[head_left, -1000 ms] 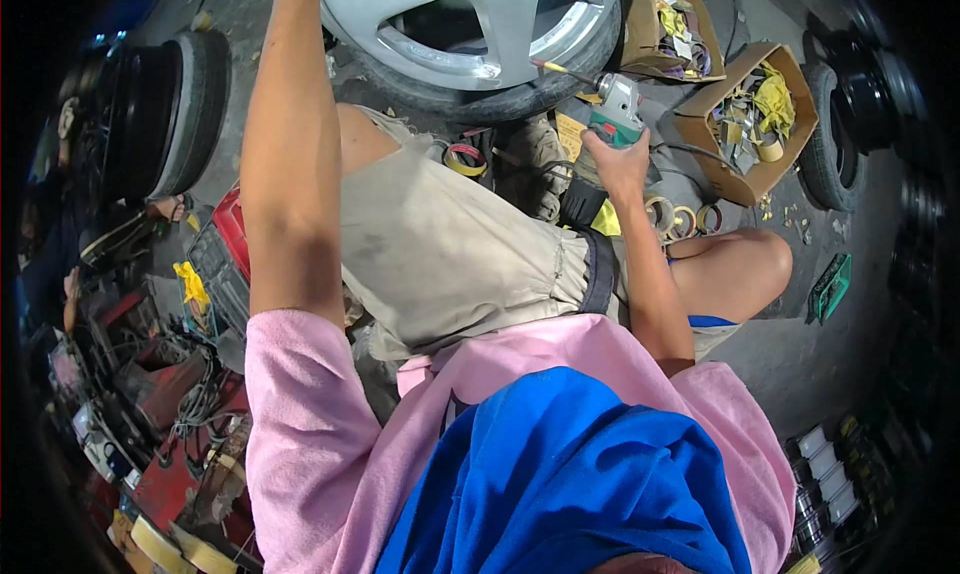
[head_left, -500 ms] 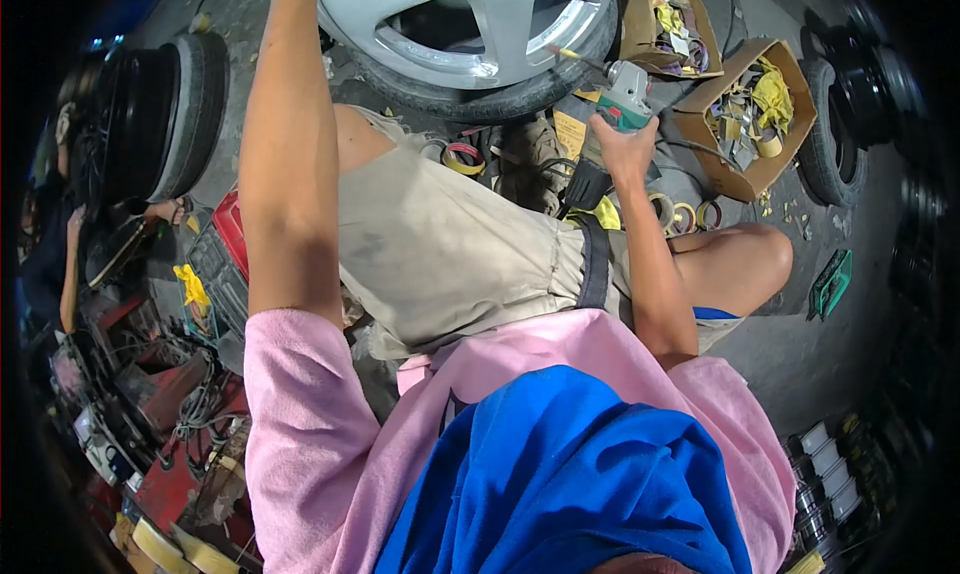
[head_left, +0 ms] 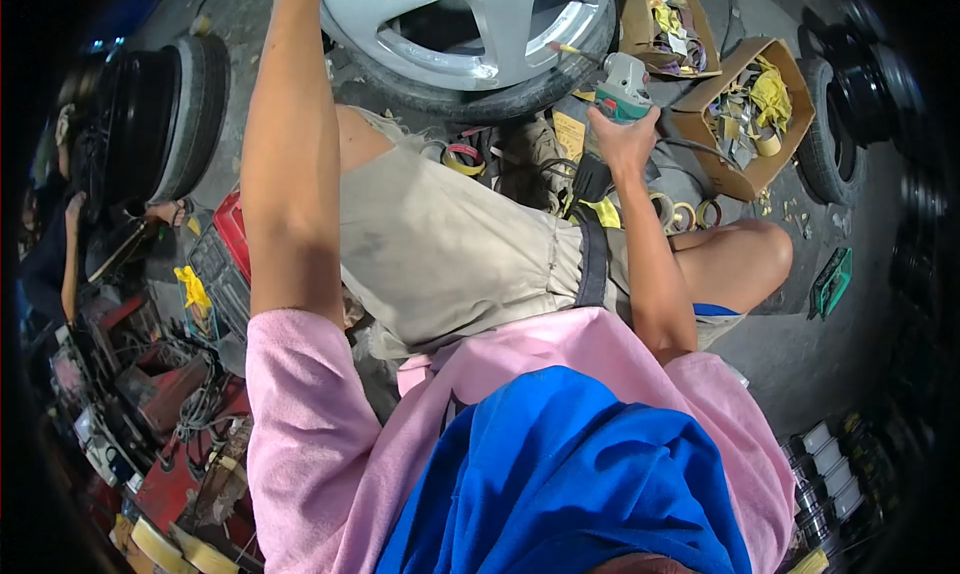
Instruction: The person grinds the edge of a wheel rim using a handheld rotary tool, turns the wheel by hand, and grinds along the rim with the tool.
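Right hand [head_left: 623, 142]: curled round power tool [head_left: 623, 92] | left hand: out of view, can't tell | two cardboard boxes [head_left: 735, 181]: scraps [head_left: 738, 124] inside

The wheel [head_left: 508, 34] at 12 o'clock is smooth, glossy silvery metal within a dull rubber tyre [head_left: 470, 106], the power tool [head_left: 618, 102] at 1 has a green plastic-looking casing, the open box [head_left: 722, 164] at 2 is matt cardboard, and the blue cloth [head_left: 560, 464] at 6 looks matt.
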### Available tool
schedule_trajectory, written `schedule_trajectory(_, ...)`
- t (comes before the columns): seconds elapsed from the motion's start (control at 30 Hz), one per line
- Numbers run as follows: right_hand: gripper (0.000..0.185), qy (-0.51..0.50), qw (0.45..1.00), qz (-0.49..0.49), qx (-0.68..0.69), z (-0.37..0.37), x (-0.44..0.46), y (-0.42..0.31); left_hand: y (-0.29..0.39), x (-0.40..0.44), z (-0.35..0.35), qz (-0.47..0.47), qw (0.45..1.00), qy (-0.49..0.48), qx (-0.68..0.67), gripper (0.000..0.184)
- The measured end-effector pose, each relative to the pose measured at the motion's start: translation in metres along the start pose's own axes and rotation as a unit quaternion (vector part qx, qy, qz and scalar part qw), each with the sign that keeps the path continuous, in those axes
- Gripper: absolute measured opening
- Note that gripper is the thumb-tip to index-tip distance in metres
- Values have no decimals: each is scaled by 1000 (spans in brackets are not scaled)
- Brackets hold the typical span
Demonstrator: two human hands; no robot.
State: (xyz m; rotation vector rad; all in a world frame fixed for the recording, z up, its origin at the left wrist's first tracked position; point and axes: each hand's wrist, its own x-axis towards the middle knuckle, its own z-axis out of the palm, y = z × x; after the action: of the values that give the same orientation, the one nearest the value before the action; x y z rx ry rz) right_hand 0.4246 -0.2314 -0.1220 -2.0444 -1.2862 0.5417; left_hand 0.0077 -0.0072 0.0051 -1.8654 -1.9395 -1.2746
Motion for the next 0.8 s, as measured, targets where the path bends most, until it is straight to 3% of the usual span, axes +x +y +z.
schedule_trajectory(0.5, 77, -52, 999, 4, 6, -7, 3, -1, -1, 1, 0, 4, 1000, -5, 10, 38)
schedule_trajectory(0.7, 90, -4, 996, 85, 9, 9, -7, 21, -4, 3, 1, -5, 1000, -2, -12, 37)
schedule_trajectory(0.8, 87, -70, 981, 137, 119, 16, -25, 30, -13, 6, 6, 20, 1000, 11, 15, 38)
